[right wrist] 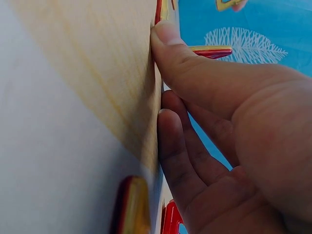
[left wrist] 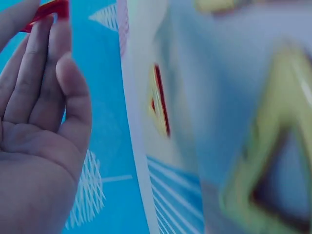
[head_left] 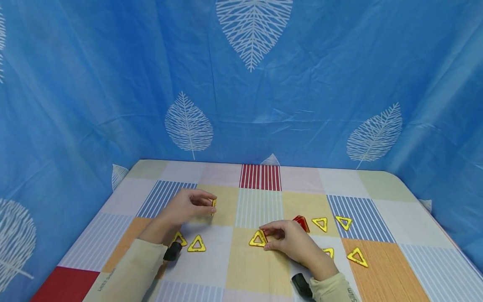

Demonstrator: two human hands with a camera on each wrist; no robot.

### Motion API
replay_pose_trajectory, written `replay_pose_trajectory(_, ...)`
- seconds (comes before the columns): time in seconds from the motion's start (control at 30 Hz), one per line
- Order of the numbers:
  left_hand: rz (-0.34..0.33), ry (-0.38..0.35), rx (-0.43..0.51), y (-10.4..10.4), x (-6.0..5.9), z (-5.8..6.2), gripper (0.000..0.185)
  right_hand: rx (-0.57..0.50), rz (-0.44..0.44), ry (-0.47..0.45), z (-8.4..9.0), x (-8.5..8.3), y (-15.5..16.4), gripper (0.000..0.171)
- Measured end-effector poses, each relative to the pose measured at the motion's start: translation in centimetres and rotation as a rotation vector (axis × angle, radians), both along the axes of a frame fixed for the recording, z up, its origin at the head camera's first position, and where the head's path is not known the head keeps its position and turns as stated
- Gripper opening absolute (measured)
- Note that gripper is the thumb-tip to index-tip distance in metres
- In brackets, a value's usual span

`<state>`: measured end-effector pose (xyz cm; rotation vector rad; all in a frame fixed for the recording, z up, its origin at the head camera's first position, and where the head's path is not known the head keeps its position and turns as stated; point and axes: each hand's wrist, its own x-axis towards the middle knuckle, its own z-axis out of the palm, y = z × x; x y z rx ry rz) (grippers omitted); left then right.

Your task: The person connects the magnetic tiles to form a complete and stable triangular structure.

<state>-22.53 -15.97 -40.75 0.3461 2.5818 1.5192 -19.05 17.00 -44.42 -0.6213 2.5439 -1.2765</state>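
My left hand (head_left: 185, 207), raised over the left of the table, pinches a triangular tile (head_left: 213, 204) between thumb and fingers. Seen edge-on from the head, this tile shows red (left wrist: 62, 9) in the left wrist view. Near the middle of the table, my right hand (head_left: 288, 241) pinches another triangular tile (head_left: 264, 235), which stands on edge with yellow and red sides (right wrist: 214, 51). Right beside it a yellow triangular tile (head_left: 257, 244) lies flat, close to the fingertips. The right palm partly covers what lies behind it.
Two yellow triangles, one the nearer triangle (head_left: 196, 250), lie by the left forearm. Right of the right hand are a red piece (head_left: 302, 223) and several yellow triangles, including the outermost triangle (head_left: 364, 263). A patchwork cloth (head_left: 260, 205) covers the table; a blue curtain (head_left: 302, 84) hangs behind.
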Motion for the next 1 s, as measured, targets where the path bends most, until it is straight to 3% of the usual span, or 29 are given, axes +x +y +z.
replay_pose_trajectory(0.27, -0.153, 0.084, -0.043, 3.9, 0.6, -0.8, 0.028, -0.003, 0.006, 0.012, -0.1, -0.1, 0.1, 0.038)
replay_pose_trajectory(0.47, -0.245, 0.043, -0.031, 6.4, 1.0, -1.7, 0.027, 0.008, 0.002, 0.018, -0.1, -0.1, 0.0, 0.038)
replay_pose_trajectory(0.73, -0.275, 0.007, -0.049, 8.9, 1.7, -2.2, 0.025, 0.016, 0.003, 0.015, 0.0, -0.1, 0.1, 0.038)
replay_pose_trajectory(1.0, -0.281, 0.004, -0.042, 9.6, 2.2, -2.8, 0.021, 0.021, -0.005, 0.011, -0.1, 0.0, 0.0, 0.038)
